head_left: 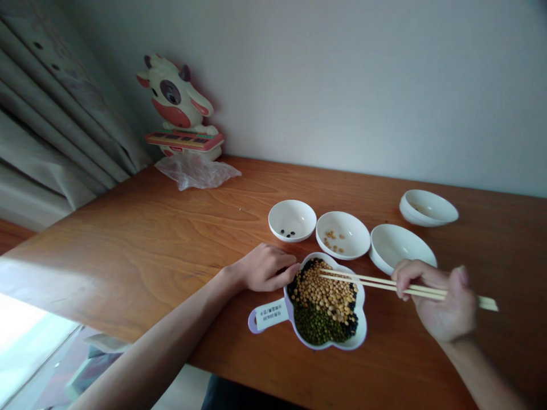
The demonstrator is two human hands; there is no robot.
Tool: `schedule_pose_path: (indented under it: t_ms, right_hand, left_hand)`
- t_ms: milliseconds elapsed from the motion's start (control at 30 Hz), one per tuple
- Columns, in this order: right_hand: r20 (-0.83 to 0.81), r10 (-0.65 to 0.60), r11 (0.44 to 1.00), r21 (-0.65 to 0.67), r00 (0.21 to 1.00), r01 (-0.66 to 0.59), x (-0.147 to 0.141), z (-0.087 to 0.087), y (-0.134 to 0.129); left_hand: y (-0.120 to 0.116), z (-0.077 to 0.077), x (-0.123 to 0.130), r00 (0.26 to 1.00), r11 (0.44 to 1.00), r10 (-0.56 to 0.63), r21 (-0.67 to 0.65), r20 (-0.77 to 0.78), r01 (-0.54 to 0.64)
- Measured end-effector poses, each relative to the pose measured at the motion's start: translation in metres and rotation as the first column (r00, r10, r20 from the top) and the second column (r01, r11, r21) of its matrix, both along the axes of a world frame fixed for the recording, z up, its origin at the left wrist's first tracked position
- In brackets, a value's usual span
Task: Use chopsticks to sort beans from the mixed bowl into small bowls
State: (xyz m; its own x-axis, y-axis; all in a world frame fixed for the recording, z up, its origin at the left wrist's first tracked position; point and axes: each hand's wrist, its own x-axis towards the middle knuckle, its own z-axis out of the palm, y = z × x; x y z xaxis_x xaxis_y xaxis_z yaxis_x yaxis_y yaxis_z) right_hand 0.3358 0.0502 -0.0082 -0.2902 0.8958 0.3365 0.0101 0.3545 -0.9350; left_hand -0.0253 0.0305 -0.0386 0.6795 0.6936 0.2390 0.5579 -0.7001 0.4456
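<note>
A flower-shaped dish (363,327) with a purple rim and a labelled handle holds yellow, green and black beans. At its upper left edge rests my left hand (267,267), fingers curled and touching the rim; whether it pinches the rim I cannot tell. My right hand (444,296) is closed on a pair of wooden chopsticks (371,281), whose tips are at the yellow beans. Behind the dish, a white bowl (293,216) holds a few black beans, and the bowl beside it (344,228) has several yellow beans. A third bowl (397,245) sits behind my right hand.
Another white bowl (428,208) stands at the back right with something small inside. A cow toy with a keyboard (183,108) and a crumpled clear plastic bag (196,171) are at the back left of the wooden table (171,239). A curtain (51,114) hangs at the left.
</note>
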Motion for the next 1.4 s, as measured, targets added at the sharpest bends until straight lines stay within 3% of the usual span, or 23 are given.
schedule_pose_path:
  t_ms: [233,333,500,633,767,867,1100,1400]
  right_hand:
    - [0.024,0.008,1.000,0.014,1.000,-0.008,0.000,-0.003,-0.001]
    - [0.020,0.046,0.998,0.031,0.999,-0.046,0.001,0.005,0.003]
    - [0.172,0.131,0.989,0.042,0.976,-0.140,-0.008,0.050,0.015]
    - [0.461,0.248,0.946,0.077,0.852,-0.316,-0.032,0.099,0.025]
    - [0.531,0.279,0.924,0.080,0.800,-0.374,-0.059,0.126,0.028]
    - [0.542,0.326,0.902,0.067,0.775,-0.426,-0.071,0.128,0.025]
    - [0.630,0.402,0.823,0.069,0.665,-0.564,-0.070,0.112,0.018]
    - [0.616,0.418,0.818,0.063,0.667,-0.571,-0.078,0.112,0.019]
  left_hand:
    - [-0.001,-0.001,-0.001,1.000,1.000,0.005,0.005,-0.014,-0.005]
    - [0.000,-0.002,-0.001,1.000,1.000,0.004,0.003,-0.010,-0.004]
    - [0.001,-0.002,0.000,1.000,1.000,-0.022,0.011,0.004,0.022]
    - [0.001,-0.001,0.000,1.000,1.000,-0.026,0.014,0.010,0.026]
    - [0.000,-0.001,0.000,1.000,1.000,-0.015,0.010,0.002,0.015]
    - [0.000,-0.002,-0.001,1.000,1.000,-0.005,-0.002,-0.010,0.005]
    - [0.000,-0.005,-0.002,1.000,1.000,-0.001,-0.028,-0.013,0.000]
    - [-0.001,-0.006,-0.003,1.000,0.999,-0.009,-0.047,-0.016,0.009]
